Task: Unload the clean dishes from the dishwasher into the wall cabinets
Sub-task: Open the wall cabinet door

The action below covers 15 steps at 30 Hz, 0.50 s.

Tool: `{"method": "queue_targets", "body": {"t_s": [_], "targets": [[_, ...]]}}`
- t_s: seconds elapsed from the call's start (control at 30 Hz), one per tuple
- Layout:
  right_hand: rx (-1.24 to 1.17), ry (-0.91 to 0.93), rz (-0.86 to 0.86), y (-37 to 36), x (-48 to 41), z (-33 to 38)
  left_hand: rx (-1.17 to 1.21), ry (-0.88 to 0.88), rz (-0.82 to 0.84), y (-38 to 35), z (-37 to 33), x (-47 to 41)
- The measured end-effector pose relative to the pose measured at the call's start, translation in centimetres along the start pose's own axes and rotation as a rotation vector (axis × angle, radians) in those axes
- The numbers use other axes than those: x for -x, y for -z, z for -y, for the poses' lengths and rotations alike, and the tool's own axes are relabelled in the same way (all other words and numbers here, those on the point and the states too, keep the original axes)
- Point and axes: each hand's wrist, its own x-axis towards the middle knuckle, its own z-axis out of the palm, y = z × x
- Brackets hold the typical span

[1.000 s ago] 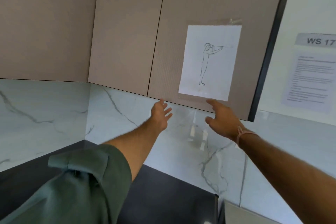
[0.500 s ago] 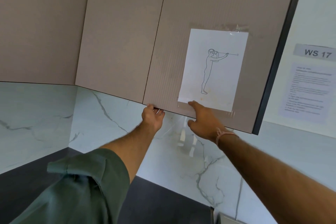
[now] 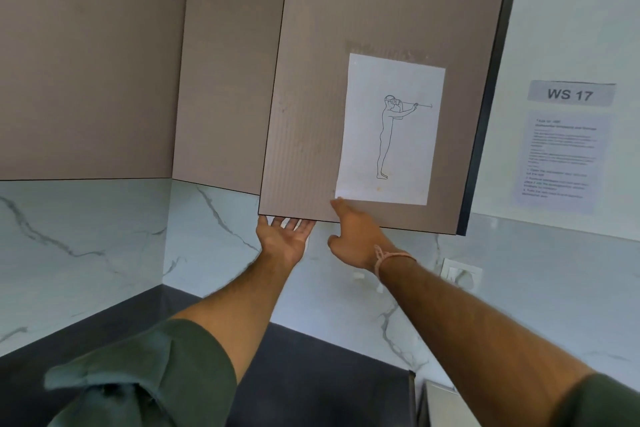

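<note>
Step in hand: opening of the flat taupe ribbed wall-cabinet door [image 3: 322,97], judged a preliminary to unloading; no dishes and no dishwasher in view.
Door, where: at 12 o'clock from both hands, directly above them; long axis upright; lower edge running from 9 towards 3 o'clock, sinking slightly to the right.
Door, stance: free lower-left corner seemingly standing proud of the matching taupe door [image 3: 225,62] at its 9 o'clock; dark panel edge [image 3: 485,114] along its 3 o'clock side, likely the hinge side.
Left hand [image 3: 282,239]: palm up, fingers spread wide, fingertips tucked under the lower edge near the free corner; holding nothing else.
Right hand [image 3: 353,236]: loosely open, index finger stretched to 12 o'clock, tip on the door face just below the paper; empty; pale pink cord bracelet [image 3: 391,258] at the wrist.
Nearer hand: left, closer to the free corner, so better placed for the pull.
Coming move, judged: pull of the lower edge outward, swinging towards 3 o'clock.
White paper sheet [image 3: 389,128]: taped to the door; line drawing of a standing figure with arms raised forward; no words.
Grey wall sign [image 3: 570,94]: reads "WS 17".
Pale printed notice [image 3: 559,159]: below the sign; text too blurred to read.
Brands: none visible.
White wall socket [image 3: 460,276]: on the marble-look backsplash [image 3: 86,236], at 3 o'clock from the right wrist.
</note>
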Motion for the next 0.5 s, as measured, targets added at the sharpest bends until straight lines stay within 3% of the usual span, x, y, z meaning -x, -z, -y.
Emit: {"method": "queue_targets", "body": {"t_s": [0.5], "targets": [[-0.091,0.054,0.061,5.7,12.9,5.4,-0.045,-0.01,-0.03,-5.1,3.5,20.3]]}}
